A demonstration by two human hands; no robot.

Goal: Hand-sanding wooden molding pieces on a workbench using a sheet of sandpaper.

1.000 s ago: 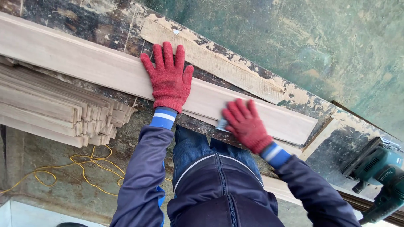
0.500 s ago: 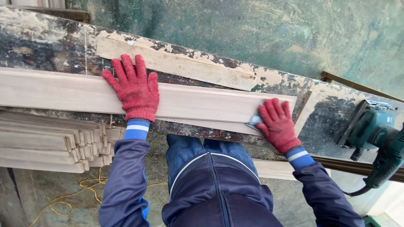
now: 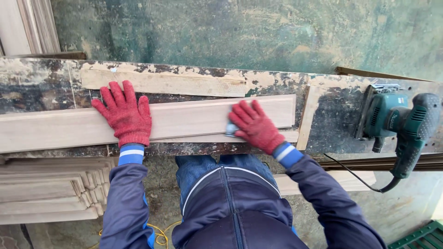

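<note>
Red knit gloves cover both hands, each with a blue and white cuff above a dark blue sleeve. The left hand [image 3: 123, 112] lies flat on a long pale moulded wooden board [image 3: 184, 121], its fingers [image 3: 115, 94] spread wide and pressed down on the wood, gripping nothing. The board runs lengthwise along the worn, paint-flecked surface [image 3: 37, 87], from the left edge of the view to a squared end just past the middle. The right hand [image 3: 255, 126] rests on the same board near that right end, its fingers [image 3: 244, 110] bent over a small pale blue-grey sanding pad [image 3: 230, 129], which peeks out at the thumb side and touches the board's near edge. The two hands are well apart along the board.

Behind the board, touching the far part of the surface, lies a shorter, rough strip of wood [image 3: 161, 83] with flaking paint. To the right, a green electric sander [image 3: 397, 124] with a dark handle sits on the surface, well apart from the right hand, and its black cable [image 3: 355, 177] loops down off the near edge. Below the surface on the left is a stack of similar moulded boards [image 3: 46, 189], ends stepped. A yellow cord [image 3: 161, 235] lies on the ground between the person's legs. A scuffed green wall [image 3: 254, 32] rises behind the surface, and more pale boards [image 3: 27, 25] lean at the upper left corner.
</note>
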